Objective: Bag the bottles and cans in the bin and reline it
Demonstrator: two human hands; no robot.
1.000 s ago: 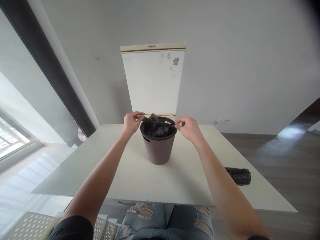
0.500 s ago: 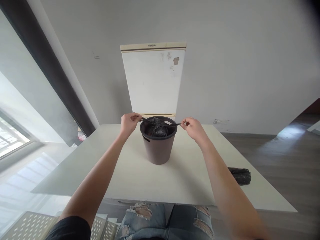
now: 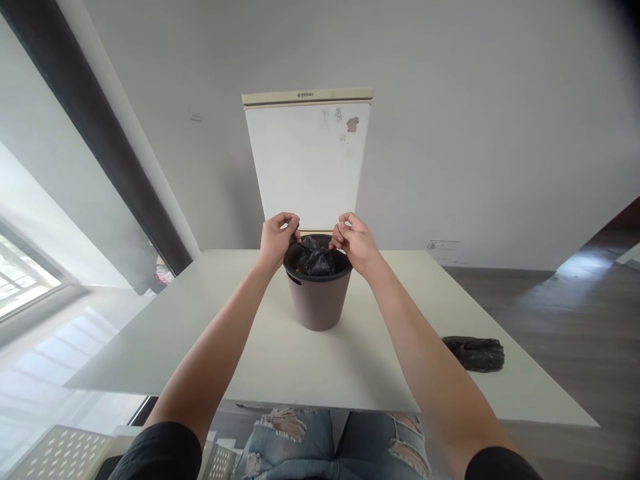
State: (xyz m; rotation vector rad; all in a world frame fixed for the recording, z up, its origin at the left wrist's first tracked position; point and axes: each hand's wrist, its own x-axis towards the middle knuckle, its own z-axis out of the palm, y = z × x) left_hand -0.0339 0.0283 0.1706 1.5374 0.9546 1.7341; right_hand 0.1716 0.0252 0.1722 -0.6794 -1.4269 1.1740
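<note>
Blk bag (image 3: pixel 319 260) is pinched by its twisted ends, one in L hand (image 3: pixel 276 241), one in R hand (image 3: pixel 359 243); body is seen btwn & just below hands, inside brown bin (image 3: pixel 320 303) on table (image 3: pixel 295 373)

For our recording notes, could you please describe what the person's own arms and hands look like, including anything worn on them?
The left hand and right hand are ungloved, with no ring, watch or bracelet visible. Both forearms are bare, up to the plain black fabric sleeves at the bottom of the picture. No markings can be made out.
</note>
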